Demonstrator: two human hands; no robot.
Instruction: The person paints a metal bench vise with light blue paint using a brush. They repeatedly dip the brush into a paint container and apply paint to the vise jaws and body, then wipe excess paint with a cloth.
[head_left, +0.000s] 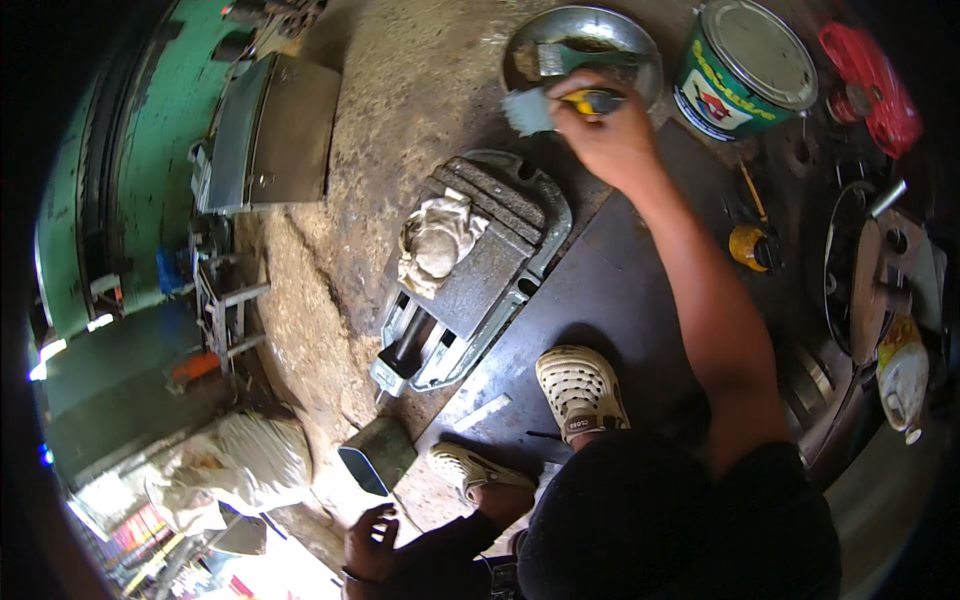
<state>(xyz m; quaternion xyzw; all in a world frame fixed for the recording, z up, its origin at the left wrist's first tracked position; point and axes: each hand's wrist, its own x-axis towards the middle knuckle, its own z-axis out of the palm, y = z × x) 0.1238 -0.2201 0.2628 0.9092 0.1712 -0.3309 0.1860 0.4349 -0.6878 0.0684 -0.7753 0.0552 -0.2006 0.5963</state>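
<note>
My right hand [610,130] is closed around the yellow and black handle of a paintbrush [530,111]. Its pale bristles point left, just below the rim of a round metal bowl [650,75]. Inside the bowl lies a dark green, flat-looking piece [570,60] whose kind I cannot make out. A grey machine vise [490,285] rests on the ground below the brush, with a crumpled, stained cloth [437,245] on top. At the lower left my left hand [372,545] hangs with loosely bent fingers apart, seemingly holding nothing. The nearest thing to it is a square metal tube [385,455].
A green paint bucket [745,70] stands right of the bowl, beside a red plastic bag [875,90]. A yellow tape measure [750,247] and metal parts lie at the right. My shoes [582,390] are near a dark metal sheet [640,300]. A metal cabinet [290,130] stands left.
</note>
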